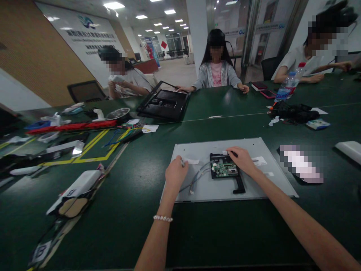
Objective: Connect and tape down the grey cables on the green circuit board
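Note:
A grey metal panel [203, 192], apparently the back of a screen, lies flat on the table in front of me. On it rests a black plastic frame [240, 185] carrying a green circuit board [225, 170]. My right hand [243, 160] grips the frame's far edge, its fingertips by a small white tab. Over the panel's left side, my left hand [176, 173] is closed around something small and greyish, mostly hidden by the fingers. Beside that hand lies a white strip [193, 162]. Grey cables [199, 174] run from the board toward my left wrist.
A black monitor shell [165, 103] lies across the table near a co-worker's hand. At left are a white device [80, 186], a red strip [76, 126] and loose wires. Bottles [287, 88], a black bundle [293, 111] and a pixelated phone-like object [303, 165] are at right.

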